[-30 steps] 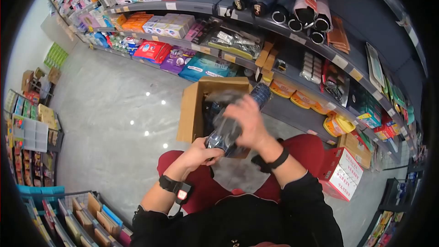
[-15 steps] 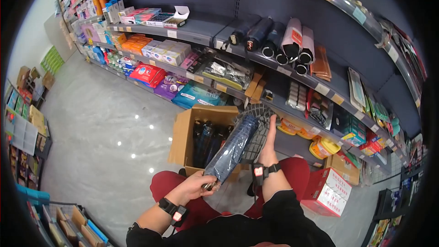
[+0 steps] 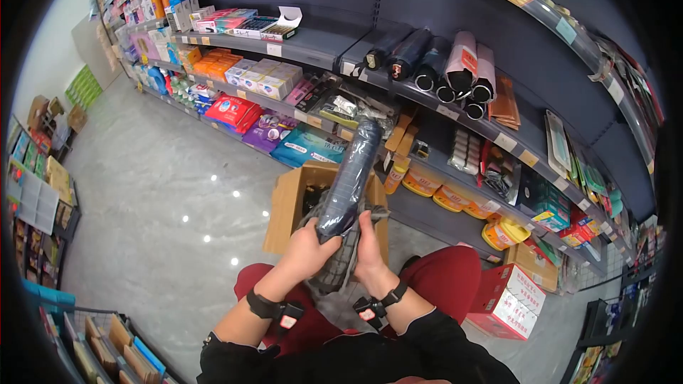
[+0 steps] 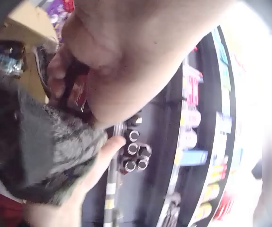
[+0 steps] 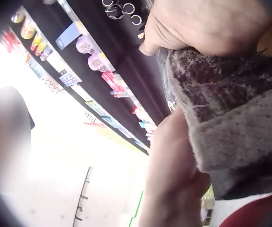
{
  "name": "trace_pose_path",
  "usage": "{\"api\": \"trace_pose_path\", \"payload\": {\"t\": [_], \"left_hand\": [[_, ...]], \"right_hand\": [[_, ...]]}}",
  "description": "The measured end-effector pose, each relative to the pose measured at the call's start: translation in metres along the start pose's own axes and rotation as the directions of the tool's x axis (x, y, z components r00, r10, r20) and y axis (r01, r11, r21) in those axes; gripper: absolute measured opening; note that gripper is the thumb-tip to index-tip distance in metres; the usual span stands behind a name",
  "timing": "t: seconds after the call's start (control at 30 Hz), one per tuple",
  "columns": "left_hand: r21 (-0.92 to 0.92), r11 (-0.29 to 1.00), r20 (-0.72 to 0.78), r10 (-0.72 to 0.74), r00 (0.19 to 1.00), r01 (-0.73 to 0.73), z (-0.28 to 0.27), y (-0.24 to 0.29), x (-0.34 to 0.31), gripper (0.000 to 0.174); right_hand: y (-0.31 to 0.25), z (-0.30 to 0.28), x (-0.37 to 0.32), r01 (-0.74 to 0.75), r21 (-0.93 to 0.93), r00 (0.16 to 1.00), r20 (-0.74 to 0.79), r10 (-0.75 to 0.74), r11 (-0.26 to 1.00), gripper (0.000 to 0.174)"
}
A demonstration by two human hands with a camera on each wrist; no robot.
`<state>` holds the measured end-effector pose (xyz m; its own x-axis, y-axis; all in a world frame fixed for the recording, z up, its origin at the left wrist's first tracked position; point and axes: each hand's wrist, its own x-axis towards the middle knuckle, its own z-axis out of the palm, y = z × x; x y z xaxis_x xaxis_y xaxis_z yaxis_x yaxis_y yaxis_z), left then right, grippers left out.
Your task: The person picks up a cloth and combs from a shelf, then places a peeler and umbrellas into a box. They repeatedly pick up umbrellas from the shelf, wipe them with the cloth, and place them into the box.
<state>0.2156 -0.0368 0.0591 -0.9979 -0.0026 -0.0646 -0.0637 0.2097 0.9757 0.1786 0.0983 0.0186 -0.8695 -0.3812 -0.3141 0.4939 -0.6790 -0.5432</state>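
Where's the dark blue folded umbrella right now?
In the head view, centre frame: the folded umbrella points up toward the shelves, its lower end held between left hand and right hand, over the open cardboard box.

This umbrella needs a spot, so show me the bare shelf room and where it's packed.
Bare shelf lies between the open white box and the rolled umbrellas. The grey floor left of the cardboard box is free too. The shelves below, with boxes and packets, are crowded.
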Motion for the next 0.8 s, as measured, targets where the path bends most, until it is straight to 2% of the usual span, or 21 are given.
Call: {"api": "trace_pose_path", "payload": {"t": [0.03, 0.07, 0.1, 0.17, 0.2, 0.23, 0.3, 0.33, 0.37, 0.43, 0.5, 0.53, 0.57, 0.6, 0.63, 0.7, 0.77, 0.8], "left_hand": [[0.396, 0.918, -0.091, 0.051, 0.995, -0.011, 0.003, 0.004, -0.003, 0.04], [0.727, 0.687, -0.15, 0.129, 0.98, 0.021, 0.006, 0.006, -0.006, 0.05], [0.729, 0.684, -0.154, 0.121, 0.981, 0.031, 0.009, 0.003, -0.007, 0.05], [0.769, 0.598, -0.067, 0.426, 0.902, -0.225, 0.016, -0.004, -0.011, 0.065], [0.673, 0.673, -0.033, 0.44, 0.897, -0.306, 0.018, -0.002, -0.014, 0.07], [0.555, 0.774, -0.043, 0.392, 0.919, -0.304, 0.022, -0.002, -0.016, 0.077], [0.157, 0.947, 0.072, 0.274, 0.959, -0.282, 0.018, -0.016, -0.01, 0.078], [-0.265, 0.964, 0.118, 0.016, 0.993, 0.016, 0.016, -0.002, -0.011, 0.076], [-0.605, 0.728, 0.262, -0.198, 0.945, 0.321, 0.013, 0.015, -0.012, 0.074], [-0.609, 0.718, 0.24, -0.241, 0.941, 0.339, 0.016, 0.018, -0.01, 0.069], [-0.417, 0.804, 0.335, -0.297, 0.894, 0.424, 0.015, 0.017, -0.006, 0.061], [-0.44, 0.814, 0.279, -0.278, 0.919, 0.38, 0.018, 0.014, -0.006, 0.047], [-0.438, 0.814, 0.276, -0.281, 0.919, 0.38, 0.017, 0.011, -0.005, 0.047], [-0.432, 0.833, 0.201, -0.283, 0.938, 0.344, 0.014, 0.009, -0.004, 0.042], [-0.423, 0.852, 0.127, -0.282, 0.951, 0.309, 0.012, 0.009, -0.004, 0.037], [-0.44, 0.856, 0.065, -0.271, 0.96, 0.271, 0.012, 0.01, -0.002, 0.033], [-0.398, 0.885, 0.006, -0.26, 0.965, 0.241, 0.015, 0.005, 0.0, 0.033], [-0.362, 0.907, -0.015, -0.237, 0.971, 0.216, 0.016, 0.005, 0.001, 0.033]], "right_hand": [[-0.005, 0.002, 0.003, 0.061, -0.004, 0.998, 0.004, -0.061, 0.998, 0.046], [-0.007, -0.002, 0.013, 0.113, 0.043, 0.993, 0.011, -0.114, 0.993, 0.046], [-0.017, 0.003, 0.015, 0.184, 0.027, 0.983, 0.016, -0.185, 0.982, 0.045], [-0.032, 0.003, 0.024, 0.093, 0.043, 0.993, 0.065, -0.095, 0.995, 0.05], [-0.036, -0.009, 0.028, 0.031, 0.077, 0.995, 0.094, -0.039, 0.997, 0.059], [-0.041, -0.014, 0.031, -0.028, 0.103, 0.991, 0.131, 0.014, 0.994, 0.068], [-0.047, -0.021, 0.029, -0.027, 0.083, 0.989, 0.147, 0.015, 0.996, 0.074], [-0.049, -0.023, 0.028, -0.031, 0.102, 0.983, 0.181, 0.012, 0.994, 0.074], [-0.049, -0.023, 0.027, -0.036, 0.121, 0.976, 0.217, 0.01, 0.992, 0.075], [-0.049, -0.017, 0.024, -0.002, 0.11, 0.978, 0.207, -0.021, 0.994, 0.073], [-0.049, -0.017, 0.024, 0.111, -0.087, 0.99, 0.1, -0.102, 0.99, 0.063], [-0.051, -0.015, 0.02, 0.115, -0.179, 0.993, 0.04, -0.11, 0.977, 0.05], [-0.05, -0.013, 0.022, 0.113, -0.177, 0.993, 0.041, -0.107, 0.978, 0.05], [-0.047, -0.009, 0.025, 0.294, -0.336, 0.949, -0.005, -0.314, 0.895, 0.044], [-0.046, -0.008, 0.027, 0.439, -0.491, 0.859, -0.017, -0.512, 0.753, 0.038], [-0.053, -0.011, 0.028, 0.476, -0.433, 0.818, -0.102, -0.566, 0.766, 0.03], [-0.052, -0.009, 0.033, 0.654, -0.57, 0.64, 0.068, -0.765, 0.497, 0.031], [-0.051, -0.003, 0.033, 0.642, -0.624, 0.642, 0.12, -0.757, 0.446, 0.032]]}}
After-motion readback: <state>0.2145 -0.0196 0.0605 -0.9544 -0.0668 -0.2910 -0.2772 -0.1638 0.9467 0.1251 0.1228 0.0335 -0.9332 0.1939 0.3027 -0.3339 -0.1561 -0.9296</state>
